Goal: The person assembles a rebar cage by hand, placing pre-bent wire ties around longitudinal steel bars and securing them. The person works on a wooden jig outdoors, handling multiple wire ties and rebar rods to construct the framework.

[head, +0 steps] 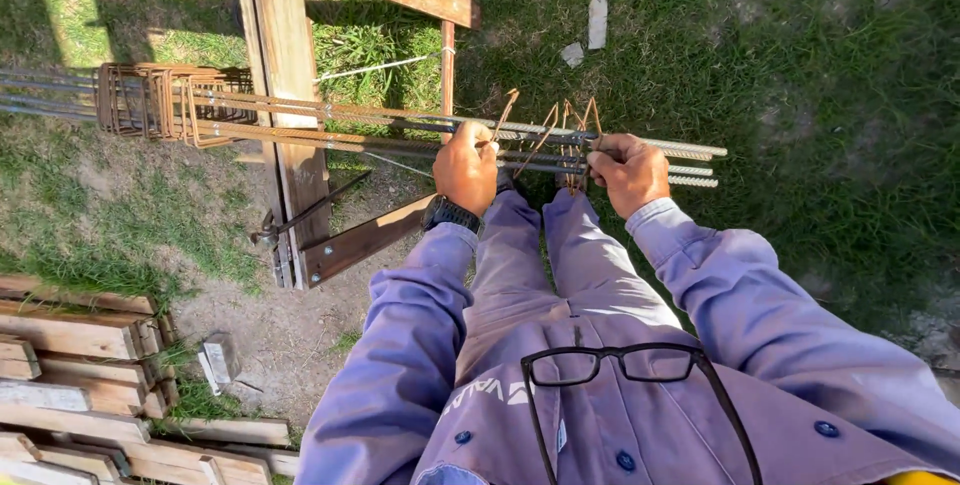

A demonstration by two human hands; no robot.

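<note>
Seen from the head camera, a person in a purple work shirt is gripping a bundle of long steel bars (640,157) lying across a wooden trestle (290,95) above grass. The left hand (466,167) is closing around the bars, while the right hand (628,173) is pinching rusty wire ties (565,130). More rusty stirrups (160,100) are bunching at the far left end. Glasses (610,365) are hanging on the shirt.

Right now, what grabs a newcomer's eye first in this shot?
The two hands at centre: the left hand and the right hand grip a bundle of long steel bars that lies across a wooden trestle, with rusty wire stirrups standing between them. A tight stack of stirrups rings the bars at far left, and black-framed glasses hang on the purple shirt at the bottom.
</note>
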